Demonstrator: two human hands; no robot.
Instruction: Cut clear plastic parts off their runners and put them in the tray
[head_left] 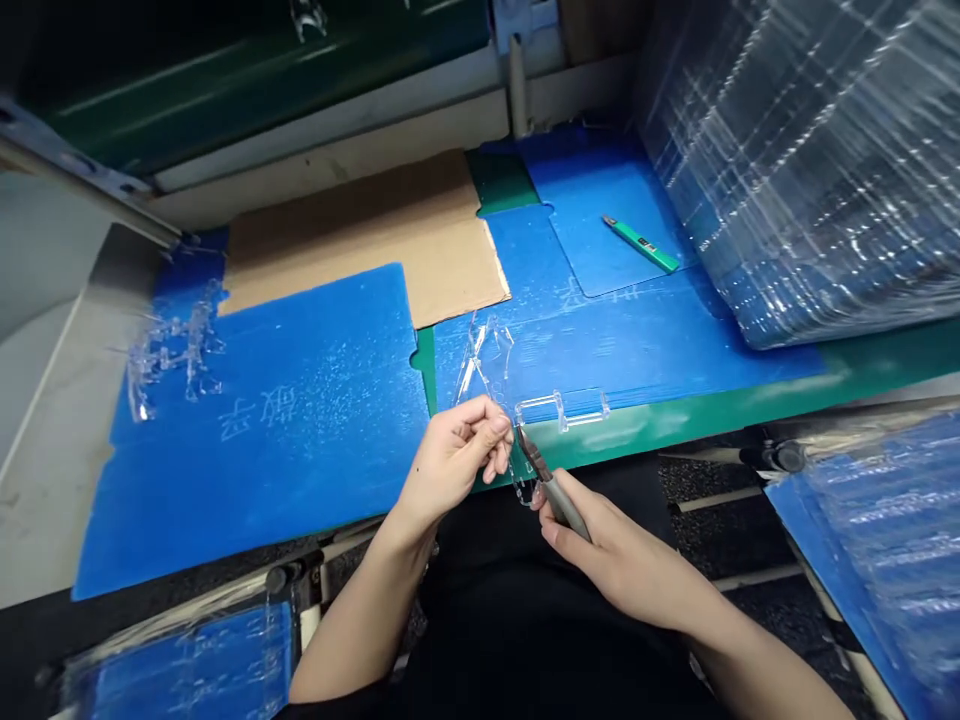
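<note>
My left hand (466,450) is closed in a pinch on a clear plastic piece (481,362), whose thin branches stick up past the fingers. Wrapped in my right hand (581,520) are grey-handled cutting pliers (566,508), their dark jaws close to the left fingertips. More clear plastic (525,490) hangs below, between the two hands. A clear bracket-shaped part (564,410) lies near the front edge, just right of the plier tips. Whether it joins the held piece I cannot tell.
Blue sheets (330,400) and brown cardboard (360,230) cover the green bench. Clear plastic pieces (176,350) are heaped at left. A green cutter knife (640,244) lies at back right, beside a large film-wrapped stack (817,170). Trays of clear parts (885,540) stand lower right and lower left.
</note>
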